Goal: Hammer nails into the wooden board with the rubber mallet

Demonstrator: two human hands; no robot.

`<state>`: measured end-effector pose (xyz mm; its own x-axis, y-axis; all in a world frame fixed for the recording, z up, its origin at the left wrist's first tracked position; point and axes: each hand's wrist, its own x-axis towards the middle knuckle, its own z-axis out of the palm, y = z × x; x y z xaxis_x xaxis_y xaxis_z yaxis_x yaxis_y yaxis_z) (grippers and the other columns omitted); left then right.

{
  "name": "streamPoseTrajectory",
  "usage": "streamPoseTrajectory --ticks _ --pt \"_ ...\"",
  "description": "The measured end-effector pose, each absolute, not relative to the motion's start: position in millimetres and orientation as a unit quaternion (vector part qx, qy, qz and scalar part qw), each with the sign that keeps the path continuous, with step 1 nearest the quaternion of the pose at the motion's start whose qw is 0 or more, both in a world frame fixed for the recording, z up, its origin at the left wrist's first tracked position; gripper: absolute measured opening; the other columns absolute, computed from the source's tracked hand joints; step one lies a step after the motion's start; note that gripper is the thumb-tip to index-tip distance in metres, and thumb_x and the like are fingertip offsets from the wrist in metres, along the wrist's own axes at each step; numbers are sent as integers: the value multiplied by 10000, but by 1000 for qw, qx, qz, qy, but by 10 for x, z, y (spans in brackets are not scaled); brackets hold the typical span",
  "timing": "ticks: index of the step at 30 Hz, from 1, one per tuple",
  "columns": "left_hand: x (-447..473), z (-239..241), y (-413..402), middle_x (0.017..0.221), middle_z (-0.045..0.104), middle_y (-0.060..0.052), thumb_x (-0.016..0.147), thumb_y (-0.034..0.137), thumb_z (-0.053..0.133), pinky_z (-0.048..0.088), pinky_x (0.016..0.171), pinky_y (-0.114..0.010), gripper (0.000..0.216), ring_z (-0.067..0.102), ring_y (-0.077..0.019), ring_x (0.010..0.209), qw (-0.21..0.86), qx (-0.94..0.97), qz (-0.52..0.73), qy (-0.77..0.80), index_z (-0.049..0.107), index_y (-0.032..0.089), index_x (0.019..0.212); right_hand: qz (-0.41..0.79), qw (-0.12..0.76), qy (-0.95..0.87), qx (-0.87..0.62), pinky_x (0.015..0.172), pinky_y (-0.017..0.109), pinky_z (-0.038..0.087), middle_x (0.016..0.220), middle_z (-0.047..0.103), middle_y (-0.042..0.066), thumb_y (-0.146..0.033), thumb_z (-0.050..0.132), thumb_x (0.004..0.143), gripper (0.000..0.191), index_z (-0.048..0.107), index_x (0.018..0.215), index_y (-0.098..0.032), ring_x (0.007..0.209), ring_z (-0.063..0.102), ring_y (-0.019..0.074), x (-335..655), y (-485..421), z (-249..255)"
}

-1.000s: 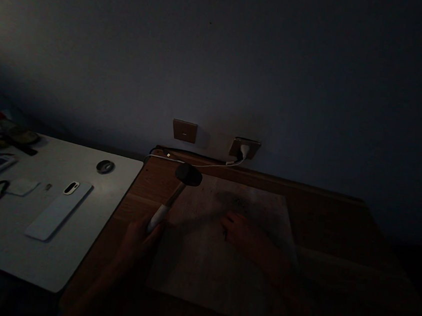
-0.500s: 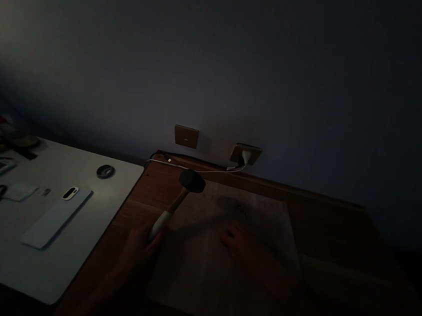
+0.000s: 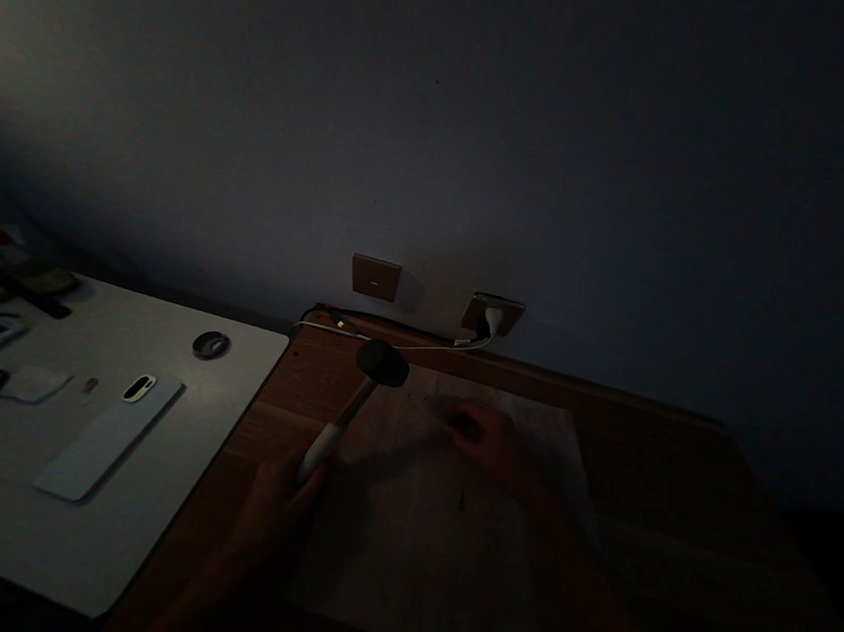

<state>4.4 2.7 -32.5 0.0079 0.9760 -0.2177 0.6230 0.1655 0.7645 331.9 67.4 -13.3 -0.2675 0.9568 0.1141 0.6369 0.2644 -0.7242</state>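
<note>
My left hand (image 3: 283,498) is wrapped round the pale grip of a mallet (image 3: 343,413). Its dark head (image 3: 382,363) points up and away, above the left edge of a pale wooden board (image 3: 380,573). Over the far part of that board is my right hand (image 3: 488,439), its fingers curled together. What they hold, if anything, is too dark to make out. A small thin dark piece, like a nail (image 3: 461,501), shows on the board nearer to me.
Left of the brown wooden table (image 3: 260,420) is a white table (image 3: 169,491) with a phone (image 3: 107,439), a roll of tape (image 3: 211,344) and several tools. Cables (image 3: 405,330) run along the wall below a socket (image 3: 493,314). The light is dim.
My right hand has moved away from me to the spot where small dark pieces lay, covering it. The thin dark piece on the board now shows. My left hand and the mallet have hardly moved.
</note>
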Motion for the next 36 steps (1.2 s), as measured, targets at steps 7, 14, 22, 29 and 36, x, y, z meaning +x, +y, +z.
streamPoseTrajectory --ticks 7,14,22,29,36 --pt "70 -305 26 682 641 -39 879 629 512 392 528 -243 504 572 -187 612 388 583 253 667 673 160 790 280 341 -729 -524 784 351 549 909 772 57 -134 626 809 156 718 911 -209 826 716 212 2928 1159 -351" --pt "65 -314 29 680 624 -33 877 602 510 381 547 -246 496 561 -175 616 391 585 258 663 675 143 785 287 340 -744 -498 735 336 535 878 766 66 -159 625 843 116 719 901 -195 795 721 216 2836 1188 -422" --pt "69 -282 37 676 638 -38 873 587 506 391 548 -250 481 568 -178 605 393 587 256 660 675 143 796 280 331 -741 -514 809 345 557 938 769 37 -92 622 778 223 728 910 -237 855 717 200 2772 1159 -478" --pt "72 -282 38 677 638 -30 877 588 510 385 541 -245 467 568 -170 592 391 590 253 659 664 158 780 267 327 -741 -523 837 368 538 958 745 53 -87 595 797 203 701 901 -224 875 688 206 2784 1144 -506" --pt "88 -253 39 657 617 -22 875 611 507 374 529 -243 492 560 -172 587 394 584 250 664 674 157 784 269 304 -747 -527 784 332 497 889 699 35 -96 617 775 156 658 867 -215 818 638 196 2761 1158 -454"
